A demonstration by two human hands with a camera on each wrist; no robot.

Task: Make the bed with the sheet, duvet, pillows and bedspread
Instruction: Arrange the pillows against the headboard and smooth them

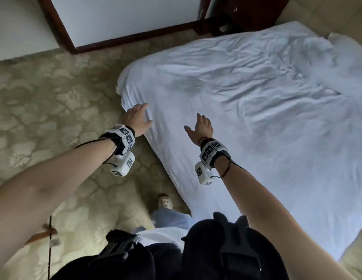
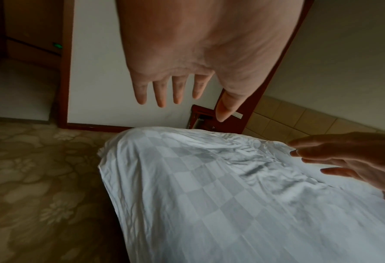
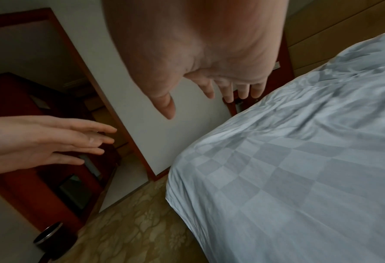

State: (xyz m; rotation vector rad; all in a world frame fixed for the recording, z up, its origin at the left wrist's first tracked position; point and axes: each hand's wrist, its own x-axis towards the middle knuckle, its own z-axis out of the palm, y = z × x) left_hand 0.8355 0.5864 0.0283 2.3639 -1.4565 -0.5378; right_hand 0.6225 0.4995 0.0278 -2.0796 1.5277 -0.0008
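Observation:
A white duvet [image 1: 246, 102] with a faint checker weave covers the bed, wrinkled toward the far side. Its near left corner [image 1: 125, 98] hangs over the bed's edge. My left hand [image 1: 138, 118] hovers at that edge with fingers straight and spread, holding nothing. My right hand [image 1: 201, 127] is stretched out above the duvet, fingers extended and palm down, also empty. The left wrist view shows the left hand [image 2: 182, 85] open above the duvet [image 2: 209, 204]. The right wrist view shows the right hand [image 3: 209, 89] open above the duvet [image 3: 299, 178]. A white pillow [image 1: 349, 57] lies at the far right.
Patterned beige carpet [image 1: 44, 102] fills the floor left of the bed. A white wall panel with dark wood trim [image 1: 115, 19] stands beyond the bed's corner. Dark wooden furniture [image 1: 246, 13] sits at the far end. My foot [image 1: 165, 202] stands beside the bed.

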